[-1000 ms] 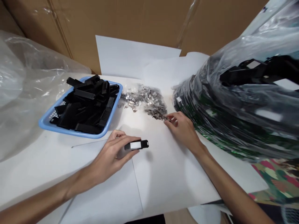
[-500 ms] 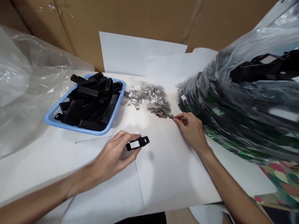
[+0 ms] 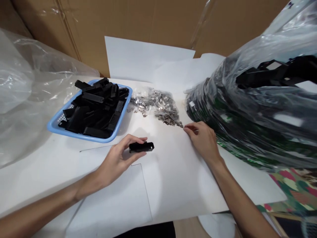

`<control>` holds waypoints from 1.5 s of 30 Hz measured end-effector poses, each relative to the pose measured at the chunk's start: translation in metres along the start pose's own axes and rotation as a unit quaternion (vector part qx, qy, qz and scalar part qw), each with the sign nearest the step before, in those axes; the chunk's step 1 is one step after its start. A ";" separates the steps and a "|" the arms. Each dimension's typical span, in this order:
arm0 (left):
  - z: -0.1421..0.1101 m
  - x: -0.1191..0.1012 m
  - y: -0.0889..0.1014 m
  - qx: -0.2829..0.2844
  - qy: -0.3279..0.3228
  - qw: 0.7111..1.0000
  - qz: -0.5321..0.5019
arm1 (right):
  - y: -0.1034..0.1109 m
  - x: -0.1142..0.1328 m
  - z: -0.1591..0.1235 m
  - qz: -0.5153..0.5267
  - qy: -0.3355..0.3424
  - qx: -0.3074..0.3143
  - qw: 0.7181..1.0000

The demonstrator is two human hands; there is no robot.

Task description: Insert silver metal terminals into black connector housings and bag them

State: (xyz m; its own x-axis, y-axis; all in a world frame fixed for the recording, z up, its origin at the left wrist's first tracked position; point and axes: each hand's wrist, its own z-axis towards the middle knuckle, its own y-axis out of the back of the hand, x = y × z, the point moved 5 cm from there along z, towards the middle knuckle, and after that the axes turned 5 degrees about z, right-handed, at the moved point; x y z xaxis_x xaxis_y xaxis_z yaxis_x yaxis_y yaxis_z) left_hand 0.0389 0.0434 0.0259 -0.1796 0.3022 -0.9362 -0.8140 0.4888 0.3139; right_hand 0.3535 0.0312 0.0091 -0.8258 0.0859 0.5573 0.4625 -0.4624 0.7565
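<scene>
My left hand (image 3: 119, 157) grips a black plastic housing (image 3: 141, 147) between thumb and fingers, held above the white table. Its hollow side with dark inner walls faces up toward me. My right hand (image 3: 201, 137) is closed in a pinch at the near right edge of a pile of small metal clips (image 3: 169, 117). Whatever is between those fingertips is too small to make out. Part of the clip pile lies in or under clear plastic film. Left of the pile, a blue basket (image 3: 51, 127) is heaped with similar black plastic pieces (image 3: 92, 112).
A large clear bag (image 3: 223, 109) of black and green pieces bulges over the table's right side. Crumpled clear plastic (image 3: 32, 99) covers the far left. A cardboard wall (image 3: 153, 19) stands behind, with white sheets (image 3: 143, 59) leaning on it. A thin rod (image 3: 95, 148) lies near the basket.
The black housing has been turned in my left hand: its white label faced me before, and now its hollow side does. My right hand's pinching fingers have stayed at the edge of the clip pile.
</scene>
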 end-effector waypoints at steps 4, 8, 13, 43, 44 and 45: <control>-0.003 -0.002 0.001 -0.021 -0.015 0.998 0.056 | 0.005 0.003 -0.001 0.042 -0.020 -0.012 0.999; -0.004 -0.005 0.001 -0.016 -0.048 0.994 0.096 | 0.002 0.008 -0.001 0.074 -0.001 0.006 0.997; -0.004 -0.004 0.000 -0.002 -0.064 0.994 0.086 | 0.001 0.021 -0.004 0.038 0.054 -0.006 0.998; -0.004 0.001 -0.007 0.026 -0.074 0.981 0.176 | -0.025 0.096 -0.048 0.249 0.119 0.260 0.925; -0.004 0.001 -0.008 0.027 -0.077 0.980 0.181 | -0.026 0.093 -0.048 0.269 0.104 0.248 0.925; -0.005 0.002 -0.008 0.028 -0.077 0.979 0.185 | -0.026 0.091 -0.048 0.293 0.084 0.238 0.922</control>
State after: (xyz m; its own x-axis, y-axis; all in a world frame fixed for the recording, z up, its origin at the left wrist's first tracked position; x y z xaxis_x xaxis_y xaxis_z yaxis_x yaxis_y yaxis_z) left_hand 0.0425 0.0361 0.0211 -0.3679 0.5850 -0.7228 -0.6766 0.3648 0.6397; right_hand 0.2504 0.0092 0.0237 -0.4094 -0.2126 0.8872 0.9011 0.0581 0.4297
